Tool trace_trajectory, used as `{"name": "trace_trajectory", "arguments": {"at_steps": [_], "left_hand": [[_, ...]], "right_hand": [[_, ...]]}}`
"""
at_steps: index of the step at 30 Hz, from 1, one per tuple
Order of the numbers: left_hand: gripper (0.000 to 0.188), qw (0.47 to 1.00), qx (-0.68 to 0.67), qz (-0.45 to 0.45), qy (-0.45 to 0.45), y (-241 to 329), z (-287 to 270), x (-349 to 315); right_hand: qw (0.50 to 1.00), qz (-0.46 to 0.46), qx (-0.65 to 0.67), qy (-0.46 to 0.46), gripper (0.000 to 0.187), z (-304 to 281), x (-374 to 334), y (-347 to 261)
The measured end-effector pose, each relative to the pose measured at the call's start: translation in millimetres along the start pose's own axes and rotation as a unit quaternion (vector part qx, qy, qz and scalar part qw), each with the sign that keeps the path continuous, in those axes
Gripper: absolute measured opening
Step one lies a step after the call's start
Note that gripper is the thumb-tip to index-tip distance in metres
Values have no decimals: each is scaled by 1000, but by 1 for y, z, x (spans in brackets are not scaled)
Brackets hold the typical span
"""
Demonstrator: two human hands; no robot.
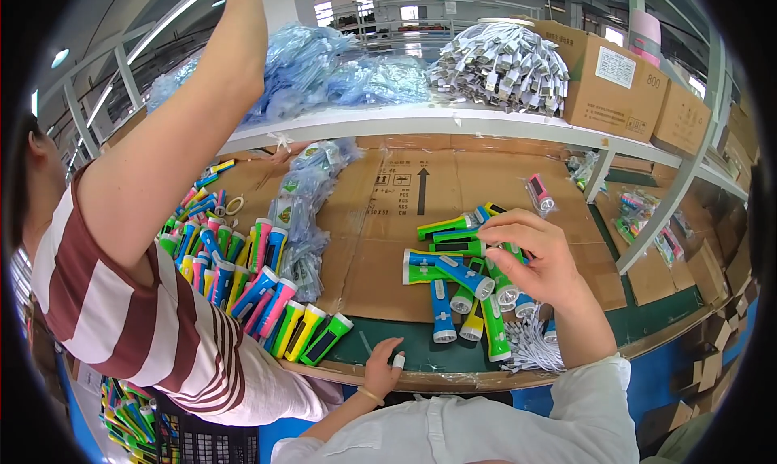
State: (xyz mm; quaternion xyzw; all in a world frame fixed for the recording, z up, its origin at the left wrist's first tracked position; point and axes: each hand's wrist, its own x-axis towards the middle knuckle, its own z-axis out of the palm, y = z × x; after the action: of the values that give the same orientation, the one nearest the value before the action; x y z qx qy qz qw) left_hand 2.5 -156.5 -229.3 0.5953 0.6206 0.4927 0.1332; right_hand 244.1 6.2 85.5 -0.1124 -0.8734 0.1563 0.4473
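Hands over a bench of flashlights, directions read as on a clock face laid over the view. The right hand (534, 254), at between three and four o'clock, was curled above a cluster of flashlights (465, 276), its thumb and fingertips drawn near each other; because the things beneath crowded that spot, it could not be told whether they gripped anything. The left hand (382, 372), at six o'clock, lay unclenched and without a load at the bench edge, a white covering on one finger.

The flashlights lay at four o'clock, touching and partly crossed, beside white cables (534, 347). Their bodies were judged light, stiff and smooth, hence apt to slip or roll; the slim barrel appeared the best place for a hold, away from the clear lens, probably the most fragile part.

Containers: at three o'clock a clear bag (540, 194) enclosed a pink flashlight. Toward eleven o'clock, filmy bluish bags (303, 67) were heaped on the shelf (380, 122). Cardboard boxes (619, 88) stood at two o'clock, their contents hidden. A black crate (212, 446) sat at seven o'clock, below a co-worker's striped sleeve (97, 282).
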Motion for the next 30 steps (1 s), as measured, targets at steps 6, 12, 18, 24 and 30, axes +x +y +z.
{"name": "trace_trajectory", "arguments": {"at_steps": [6, 12, 18, 24, 30], "left_hand": [[36, 1000, 1, -10, 3, 5, -2, 1], [37, 1000, -11, -16, 10, -2, 0, 2], [36, 998, -49, -39, -6, -8, 2, -1], [46, 997, -71, -25, 19, -23, -2, -16], [53, 993, -118, -15, -13, -23, 7, 0]], "right_hand": [[1000, -1, 2, -2, 22, 3, 15, 9], [999, -11, 32, 9, 24, 32, 111, 27], [996, -55, -63, 29, 38, 86, 271, 63], [991, -28, -132, 24, 83, 178, 404, 66], [977, 50, -207, -30, 110, 164, 452, 127]]}}
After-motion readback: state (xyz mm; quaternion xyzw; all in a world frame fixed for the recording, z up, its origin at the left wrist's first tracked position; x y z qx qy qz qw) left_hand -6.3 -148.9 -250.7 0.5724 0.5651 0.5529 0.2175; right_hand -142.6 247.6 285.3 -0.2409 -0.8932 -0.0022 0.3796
